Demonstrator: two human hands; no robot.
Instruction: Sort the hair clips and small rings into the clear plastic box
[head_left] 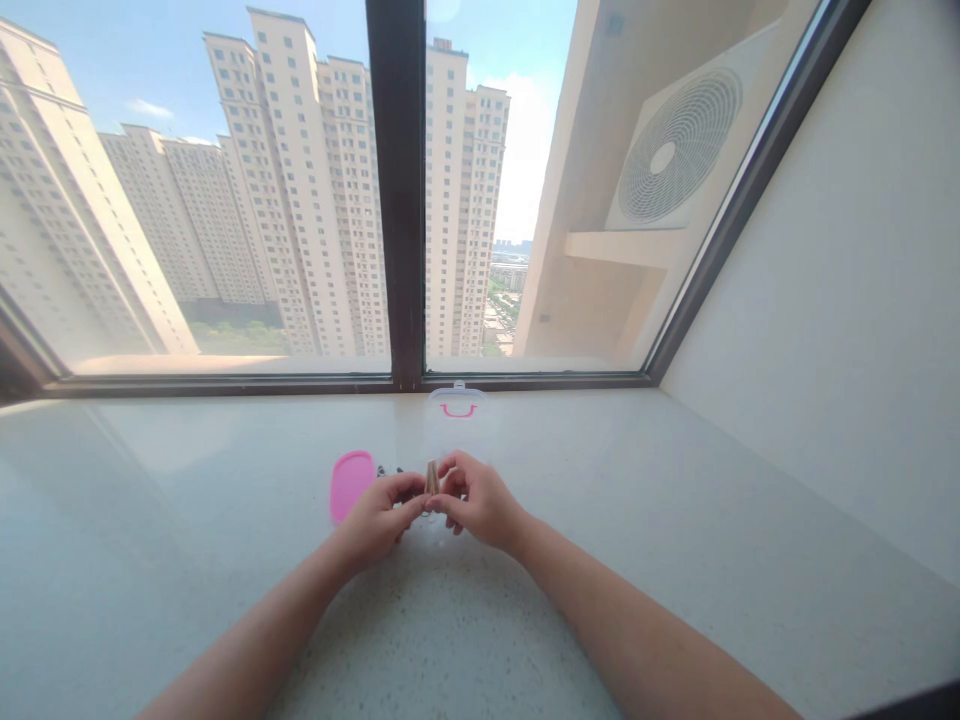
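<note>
My left hand (388, 512) and my right hand (476, 500) meet over the pale sill, fingertips pinched together. Between them stands a small tan, wooden-looking piece (432, 477), narrow at the top and wider below; its exact kind is too small to make out. Both hands are closed on its lower part, the right thumb and index finger from the right side. A pink rounded lid or tray (351, 486) lies just left of my left hand, partly covered by it. Small dark metallic bits (382, 471) show behind the left fingers, mostly hidden.
A transparent plastic case part with a pink handle (458, 410) sits at the back against the window frame (409, 300). The speckled stone sill (420, 640) extends to both sides. A white wall (847, 330) bounds the right.
</note>
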